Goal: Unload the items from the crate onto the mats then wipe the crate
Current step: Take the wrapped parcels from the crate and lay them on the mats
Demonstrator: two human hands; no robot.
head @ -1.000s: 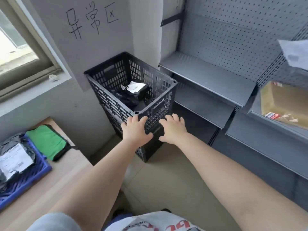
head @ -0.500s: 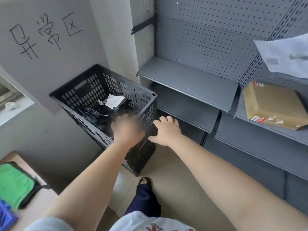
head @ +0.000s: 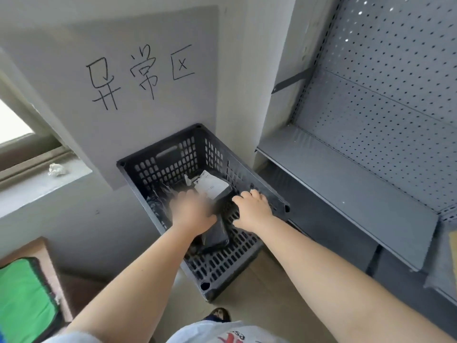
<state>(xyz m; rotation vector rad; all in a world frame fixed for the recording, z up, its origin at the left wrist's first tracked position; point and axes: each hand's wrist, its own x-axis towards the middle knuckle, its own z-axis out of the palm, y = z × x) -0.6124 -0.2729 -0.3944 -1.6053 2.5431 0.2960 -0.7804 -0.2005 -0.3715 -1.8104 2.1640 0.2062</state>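
A black slatted crate [head: 173, 167] stands on the floor against the wall. Inside lie black plastic parcels: one with a white label [head: 210, 186] toward the back, another [head: 215, 235] near the front. My left hand [head: 190, 211] is down inside the crate over the parcels; it is motion-blurred, so its fingers cannot be made out. My right hand [head: 252, 209] holds the crate's right rim, fingers over the edge and thumb below. A green mat [head: 22, 300] lies on a wooden table at the lower left.
Grey metal shelves [head: 346, 184] with a pegboard back fill the right side, close to the crate. A windowsill [head: 37, 184] with a crumpled paper scrap [head: 57, 169] is at the left. The wooden table's corner [head: 42, 246] juts out beside me. My foot [head: 220, 314] stands just before the crate.
I have stepped closer and look down into the crate. My left hand left the front rim and went inside over the parcels. My right hand shifted along to the right rim.
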